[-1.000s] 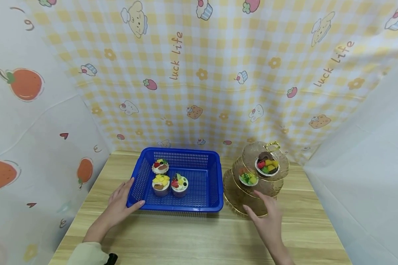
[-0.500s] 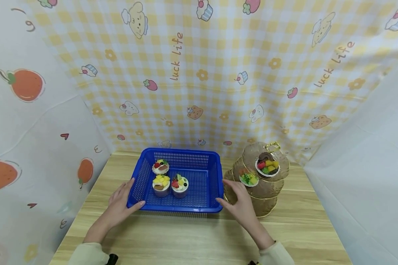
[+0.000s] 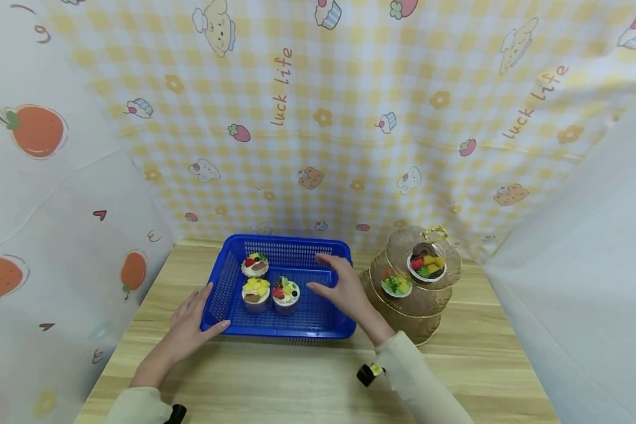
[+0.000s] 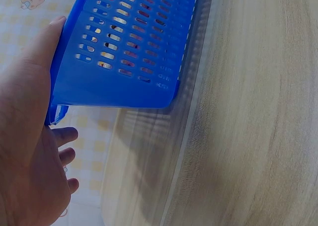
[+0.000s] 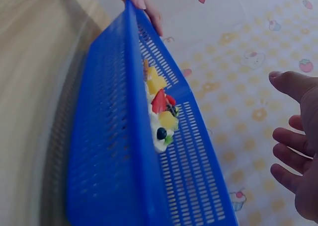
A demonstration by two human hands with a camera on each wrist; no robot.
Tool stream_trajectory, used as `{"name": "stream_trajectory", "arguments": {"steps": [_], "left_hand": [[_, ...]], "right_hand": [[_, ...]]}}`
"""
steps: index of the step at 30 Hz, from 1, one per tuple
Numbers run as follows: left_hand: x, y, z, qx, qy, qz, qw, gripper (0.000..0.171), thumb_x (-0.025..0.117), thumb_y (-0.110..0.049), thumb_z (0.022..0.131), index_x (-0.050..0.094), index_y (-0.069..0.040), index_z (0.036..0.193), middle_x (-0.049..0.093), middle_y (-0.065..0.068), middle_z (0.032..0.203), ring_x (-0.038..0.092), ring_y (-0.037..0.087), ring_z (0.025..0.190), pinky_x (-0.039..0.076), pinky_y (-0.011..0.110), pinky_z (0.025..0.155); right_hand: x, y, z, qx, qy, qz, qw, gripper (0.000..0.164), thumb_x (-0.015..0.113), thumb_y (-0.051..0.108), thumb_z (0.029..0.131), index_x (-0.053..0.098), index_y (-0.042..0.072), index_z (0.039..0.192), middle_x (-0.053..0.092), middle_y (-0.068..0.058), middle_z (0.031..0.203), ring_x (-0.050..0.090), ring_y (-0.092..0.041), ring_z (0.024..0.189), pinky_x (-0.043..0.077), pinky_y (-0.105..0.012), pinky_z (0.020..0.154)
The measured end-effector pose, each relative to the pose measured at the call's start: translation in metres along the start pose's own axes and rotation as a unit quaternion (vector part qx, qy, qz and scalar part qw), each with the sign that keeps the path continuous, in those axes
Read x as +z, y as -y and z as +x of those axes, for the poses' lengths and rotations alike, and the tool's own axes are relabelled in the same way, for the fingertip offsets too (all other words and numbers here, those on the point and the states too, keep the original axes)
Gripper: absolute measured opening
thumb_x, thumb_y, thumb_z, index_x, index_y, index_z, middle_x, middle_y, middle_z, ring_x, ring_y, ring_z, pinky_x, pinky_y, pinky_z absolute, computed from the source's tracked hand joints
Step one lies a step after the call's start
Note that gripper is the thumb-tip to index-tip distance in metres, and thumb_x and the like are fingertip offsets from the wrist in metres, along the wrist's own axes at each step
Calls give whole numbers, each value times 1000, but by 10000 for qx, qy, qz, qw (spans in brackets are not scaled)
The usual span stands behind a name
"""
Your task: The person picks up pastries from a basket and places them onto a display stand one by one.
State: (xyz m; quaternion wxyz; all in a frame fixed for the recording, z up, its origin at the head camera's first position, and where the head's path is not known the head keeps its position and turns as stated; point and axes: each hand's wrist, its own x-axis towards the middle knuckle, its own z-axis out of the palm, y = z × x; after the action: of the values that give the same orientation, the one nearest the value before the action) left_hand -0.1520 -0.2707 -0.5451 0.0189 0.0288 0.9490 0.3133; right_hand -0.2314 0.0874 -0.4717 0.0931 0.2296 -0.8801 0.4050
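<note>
A blue plastic basket (image 3: 318, 335) stands on the table, with three cupcakes in its left half. Yellow cubes top the front-left cupcake (image 3: 257, 294); strawberry and cream cover the cupcake (image 3: 286, 294) beside it, and a fruit-topped cupcake (image 3: 255, 266) sits behind. My left hand (image 3: 188, 324) holds the basket's front-left corner, thumb at the front rim and fingers along the left side. In the left wrist view the blue rim runs between thumb and fingers. Over the basket's right half is my right hand (image 3: 344, 288), thumb and fingers spread and holding nothing, right of the strawberry cupcake.
A three-tier amber cake stand (image 3: 418, 309) with a gold handle (image 3: 436, 234) stands right of the basket. A chocolate fruit cupcake (image 3: 427, 262) sits on its top tier, another fruit-topped cupcake (image 3: 396, 285) lower. Behind hangs a yellow checked cloth (image 3: 323, 147).
My right hand has moved left from the cake stand, past the basket's right rim, to over the basket. My left hand stays at the corner.
</note>
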Motion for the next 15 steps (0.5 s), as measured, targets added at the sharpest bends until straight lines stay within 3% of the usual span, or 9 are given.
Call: {"name": "stream_trajectory", "arguments": {"steps": [9,15], "left_hand": [[-1,-1,1,-66,59,59,9999,104,66,-55,88,2,-15,161,18,32,160,11,55,146,8,78,110],[1,0,1,9,37,17,10000,103,68,-51,88,3,-15,161,18,33,160,13,55,145,10,79,108]], "right_hand": [[35,-2,55,458,847,407,9945,68,76,40,86,50,15,144,61,-4,138,56,-23,129,47,-44,108],[61,-8,78,652,1220,724,9877,67,74,40,87,50,15,144,61,-5,139,58,-23,128,48,-43,107]]}}
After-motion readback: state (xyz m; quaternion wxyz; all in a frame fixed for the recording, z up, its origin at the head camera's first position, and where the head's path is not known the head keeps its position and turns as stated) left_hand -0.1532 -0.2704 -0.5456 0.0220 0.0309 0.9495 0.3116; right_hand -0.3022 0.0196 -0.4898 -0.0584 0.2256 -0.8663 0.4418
